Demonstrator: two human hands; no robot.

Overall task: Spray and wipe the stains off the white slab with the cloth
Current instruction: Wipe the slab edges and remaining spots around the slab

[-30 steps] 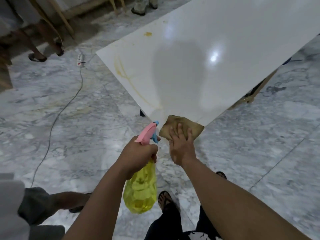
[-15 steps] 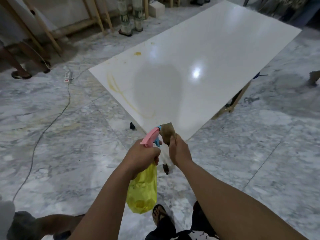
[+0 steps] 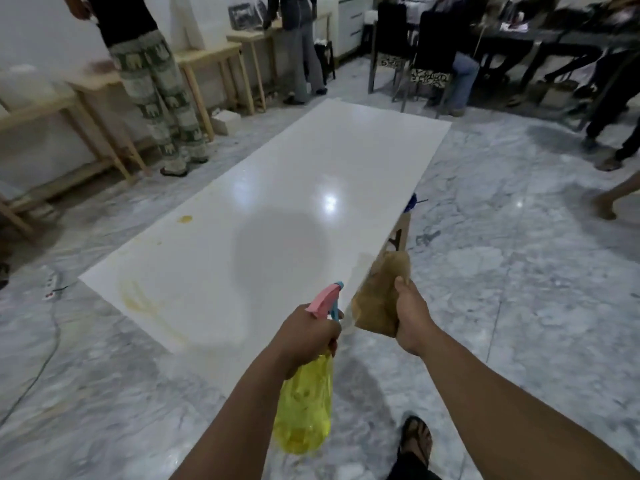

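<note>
Indoor room doubling as makeshift workshop: grey marble floor (image 3: 502, 306), bare wooden trestle frames (image 3: 207, 74) along white wall, dark dining table with chairs (image 3: 429, 46), large white slab (image 3: 294, 202) raised on supports, several people around.

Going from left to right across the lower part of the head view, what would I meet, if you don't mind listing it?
Power strip → yellow smear on the white slab → left hand gripping the spray bottle → brown cloth → right hand holding it.
</note>
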